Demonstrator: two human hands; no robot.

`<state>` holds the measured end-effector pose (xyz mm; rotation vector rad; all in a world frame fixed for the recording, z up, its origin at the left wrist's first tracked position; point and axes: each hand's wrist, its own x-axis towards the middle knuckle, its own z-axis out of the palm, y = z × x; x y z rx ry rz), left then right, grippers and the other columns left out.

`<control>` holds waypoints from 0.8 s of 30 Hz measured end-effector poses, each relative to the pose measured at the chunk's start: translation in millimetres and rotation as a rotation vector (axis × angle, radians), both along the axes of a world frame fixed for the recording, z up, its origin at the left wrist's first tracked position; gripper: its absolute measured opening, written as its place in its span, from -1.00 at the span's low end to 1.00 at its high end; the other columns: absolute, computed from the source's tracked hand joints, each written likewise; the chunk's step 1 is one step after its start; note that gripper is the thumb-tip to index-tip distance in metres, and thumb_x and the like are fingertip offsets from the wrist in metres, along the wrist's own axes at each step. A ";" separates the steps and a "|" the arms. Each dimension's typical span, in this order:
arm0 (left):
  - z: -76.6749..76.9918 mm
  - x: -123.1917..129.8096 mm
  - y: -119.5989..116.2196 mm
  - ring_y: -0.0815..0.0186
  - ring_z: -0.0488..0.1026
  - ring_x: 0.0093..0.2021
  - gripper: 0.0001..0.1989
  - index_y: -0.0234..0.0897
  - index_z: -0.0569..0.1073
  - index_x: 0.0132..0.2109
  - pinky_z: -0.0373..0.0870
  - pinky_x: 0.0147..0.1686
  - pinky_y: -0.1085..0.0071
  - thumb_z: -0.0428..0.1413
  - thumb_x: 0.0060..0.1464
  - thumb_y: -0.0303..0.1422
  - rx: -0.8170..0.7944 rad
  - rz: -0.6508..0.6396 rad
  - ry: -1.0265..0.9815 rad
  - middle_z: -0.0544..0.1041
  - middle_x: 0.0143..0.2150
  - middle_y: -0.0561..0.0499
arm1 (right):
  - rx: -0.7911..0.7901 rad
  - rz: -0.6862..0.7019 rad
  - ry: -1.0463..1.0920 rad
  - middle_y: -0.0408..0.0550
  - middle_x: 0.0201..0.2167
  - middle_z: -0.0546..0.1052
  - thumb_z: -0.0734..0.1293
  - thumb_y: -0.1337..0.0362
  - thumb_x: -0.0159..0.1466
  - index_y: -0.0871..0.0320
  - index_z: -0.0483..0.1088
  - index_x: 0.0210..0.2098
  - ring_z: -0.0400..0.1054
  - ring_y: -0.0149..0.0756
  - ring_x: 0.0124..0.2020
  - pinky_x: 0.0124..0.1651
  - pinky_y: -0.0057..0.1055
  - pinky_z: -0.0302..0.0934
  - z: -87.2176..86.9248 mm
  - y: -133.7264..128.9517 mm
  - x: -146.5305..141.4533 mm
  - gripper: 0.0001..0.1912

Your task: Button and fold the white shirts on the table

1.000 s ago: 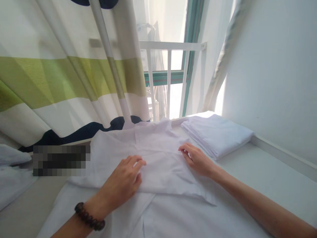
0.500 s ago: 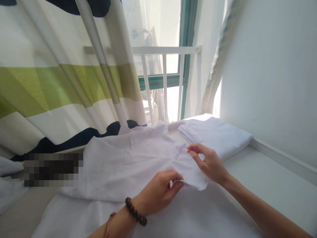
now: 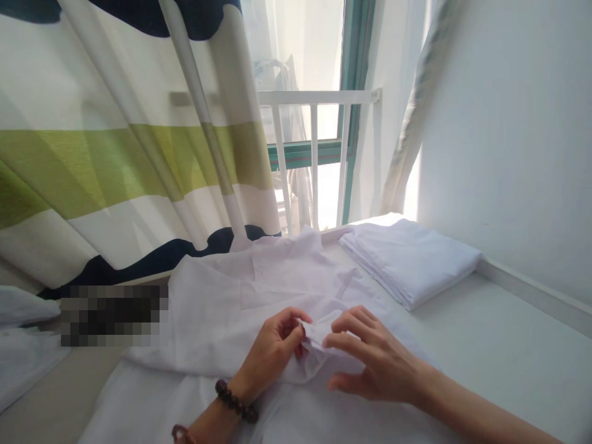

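Note:
A white garment (image 3: 203,314) lies spread and creased over the light surface. Near its middle, my left hand (image 3: 272,348), with dark beads at the wrist, pinches a fold of the cloth between thumb and fingers. Just right of it, my right hand (image 3: 370,357) has its fingers bent and its thumb apart, and the fingertips are at the edge of the bunched fabric. The cloth directly under my right palm is hidden.
A folded white cloth (image 3: 411,259) lies at the back right, by the wall. A striped curtain (image 3: 139,160) hangs at the left, next to a white railing (image 3: 319,97) before the window. More white fabric (image 3: 28,357) is at the far left.
My left hand has moved left with the pinched cloth. My right hand has come down and left, its fingers now spread apart. The view has shifted slightly.

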<state>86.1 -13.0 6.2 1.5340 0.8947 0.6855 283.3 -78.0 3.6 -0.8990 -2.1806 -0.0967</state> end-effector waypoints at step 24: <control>3.3 -3.8 -7.5 0.40 0.32 -0.45 -0.82 -0.34 0.48 -0.16 0.26 -0.45 0.51 0.06 0.10 -0.40 0.206 -0.243 0.128 0.48 -0.33 0.01 | -0.252 -0.057 0.173 -0.13 -0.45 0.44 0.24 0.30 0.31 0.12 0.30 -0.27 0.28 -0.33 -0.38 -0.26 -0.38 0.18 -6.5 5.0 0.5 -0.96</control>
